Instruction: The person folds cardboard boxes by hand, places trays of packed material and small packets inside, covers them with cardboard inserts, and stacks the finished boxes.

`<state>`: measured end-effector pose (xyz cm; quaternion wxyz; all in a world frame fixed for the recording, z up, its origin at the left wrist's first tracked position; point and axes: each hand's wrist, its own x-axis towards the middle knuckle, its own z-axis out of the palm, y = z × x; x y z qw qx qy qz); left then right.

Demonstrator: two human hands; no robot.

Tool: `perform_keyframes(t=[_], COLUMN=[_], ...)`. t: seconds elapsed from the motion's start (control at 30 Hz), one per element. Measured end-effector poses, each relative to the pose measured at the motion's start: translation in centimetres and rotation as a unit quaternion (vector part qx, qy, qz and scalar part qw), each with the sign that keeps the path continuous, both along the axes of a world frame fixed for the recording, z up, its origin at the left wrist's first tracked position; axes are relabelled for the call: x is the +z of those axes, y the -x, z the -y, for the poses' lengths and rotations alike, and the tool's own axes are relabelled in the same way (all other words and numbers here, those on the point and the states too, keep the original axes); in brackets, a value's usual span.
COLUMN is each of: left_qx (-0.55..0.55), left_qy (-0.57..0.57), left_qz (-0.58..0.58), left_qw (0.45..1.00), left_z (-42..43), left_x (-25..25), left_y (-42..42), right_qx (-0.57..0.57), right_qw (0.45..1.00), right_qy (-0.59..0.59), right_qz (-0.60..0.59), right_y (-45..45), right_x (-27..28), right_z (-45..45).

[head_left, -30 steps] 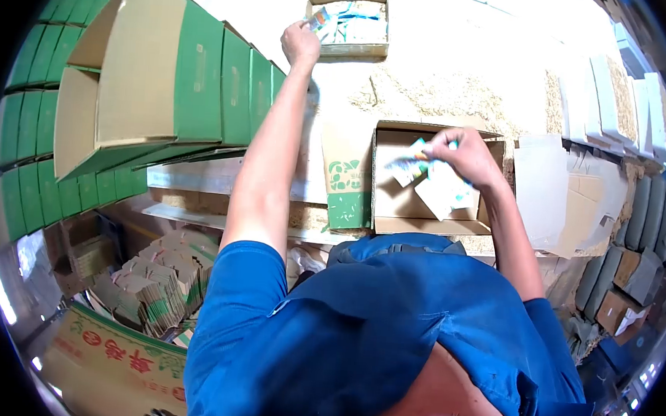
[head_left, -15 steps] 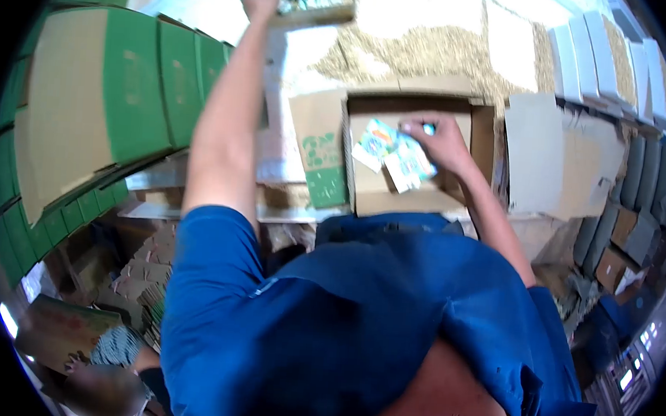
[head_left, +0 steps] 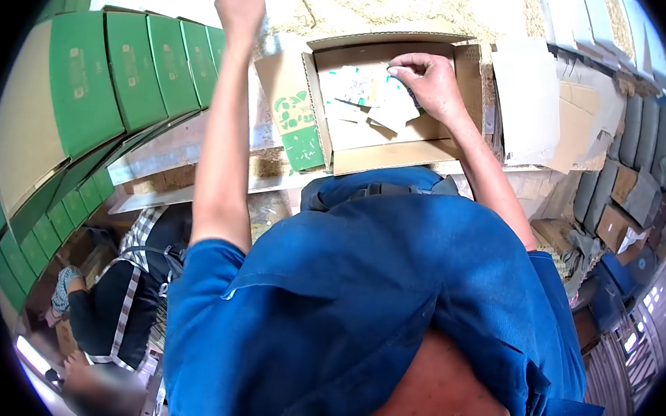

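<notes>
An open cardboard box (head_left: 397, 163) stands in front of my body, with white and blue-green packets (head_left: 366, 96) lying loose on its floor. Over the box's right half is my right hand (head_left: 430, 84), thumb and forefinger close together at the packets' upper edge; whether something thin is between them is too small to tell. My left hand (head_left: 241, 4) is stretched far forward at the top left, its fingers curled near the image edge, and what they hold, if anything, is hidden. A printed flap (head_left: 297, 114) folds out from the box's left side.
Green cartons (head_left: 85, 78) stand in rows on the left. White blocks (head_left: 573, 24) line the back right, and flattened cardboard (head_left: 526, 102) lies right of the box. Another person (head_left: 125, 302) is at the lower left. Pale shavings (head_left: 383, 9) cover the table behind the box.
The packets under my right hand now lie in the box instead of hanging from my fingers. The view has shifted, and the small tray by my left hand is nearly out of frame. Another person has come into view.
</notes>
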<state>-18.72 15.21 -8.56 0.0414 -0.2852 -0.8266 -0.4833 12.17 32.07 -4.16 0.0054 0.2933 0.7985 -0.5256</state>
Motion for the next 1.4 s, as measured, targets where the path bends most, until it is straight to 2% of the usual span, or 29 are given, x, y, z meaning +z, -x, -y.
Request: perform_keyframes(t=[0.03,0.1,0.13,0.17,0.23,0.3,0.37,0.4,0.43,0.5,0.57,0.63,0.67,0.7,0.77,0.83,0.9,0.93,1.17,1.27,1.4], left_qx=[-0.01,-0.162,-0.204,-0.245,-0.194,-0.175,-0.216,-0.243,-0.296,-0.289,-0.279,-0.285,-0.305,-0.303,-0.304,-0.322,-0.333,-0.341,-0.363,-0.364,-0.32], left_qy=[0.006,0.062,0.095,0.128,0.204,0.182,0.156,0.171,0.187,0.214,0.218,0.172,0.211,0.213,0.394,0.35,0.444,0.448,0.442,0.496,0.448], left_qz=[0.031,0.052,0.012,-0.027,-0.018,-0.048,-0.083,-0.029,-0.068,-0.182,-0.219,-0.216,-0.12,-0.119,-0.155,-0.19,-0.195,-0.199,-0.192,-0.134,-0.031], left_qw=[0.999,0.983,0.974,0.961,0.959,0.966,0.96,0.954,0.934,0.915,0.909,0.918,0.921,0.921,0.854,0.859,0.808,0.802,0.798,0.777,0.835], left_z=[-0.3,0.6,0.9,1.1,1.7,1.7,1.8,1.9,1.8,1.9,1.8,2.1,2.7,2.6,2.2,1.6,0.9,0.6,-0.5,-0.7,-0.5], left_x=[4.3,6.4,7.6,8.2,9.6,11.1,11.5,11.4,12.0,11.2,11.4,11.5,10.0,9.5,8.8,8.6,7.9,7.9,7.5,8.1,10.7], left_y=[-5.7,-12.6,-14.6,-15.7,-15.2,-15.4,-15.6,-16.6,-17.2,-18.8,-19.8,-20.8,-20.9,-20.8,-20.4,-20.8,-21.0,-20.9,-20.4,-20.1,-19.1], right_qx=[-0.001,0.05,0.064,0.064,0.08,0.085,0.101,0.09,0.104,0.121,0.129,0.134,0.141,0.15,0.159,0.177,0.173,0.18,0.141,0.163,0.113], right_qw=[1.0,0.998,0.995,0.995,0.997,0.996,0.995,0.996,0.994,0.989,0.99,0.99,0.989,0.988,0.986,0.981,0.983,0.981,0.987,0.985,0.991], right_qy=[0.001,-0.017,-0.048,-0.047,-0.004,0.003,0.009,0.023,0.015,0.018,0.035,0.001,0.008,0.016,0.023,-0.006,-0.01,0.0,0.039,0.03,0.035], right_qz=[-0.001,-0.027,0.057,0.057,-0.006,-0.008,0.008,0.017,0.028,0.08,0.052,0.033,0.036,0.039,0.048,0.074,0.067,0.07,0.061,0.055,0.055], right_y=[0.0,0.3,0.7,0.7,0.6,0.8,1.4,1.5,2.1,2.3,2.1,1.8,1.7,1.6,1.5,1.1,0.6,0.3,-1.1,-1.2,-1.3], right_x=[-0.2,-0.4,0.6,0.3,-0.8,-1.0,-0.6,-0.3,-0.1,0.9,-0.9,-0.9,-0.9,-0.6,-0.9,-0.6,-0.4,-0.1,-0.1,0.7,3.4], right_z=[0.2,0.9,1.1,1.2,1.2,1.0,0.9,1.1,1.1,1.4,1.4,1.4,1.3,1.3,0.8,0.8,0.7,0.5,-0.7,-1.0,-2.0])
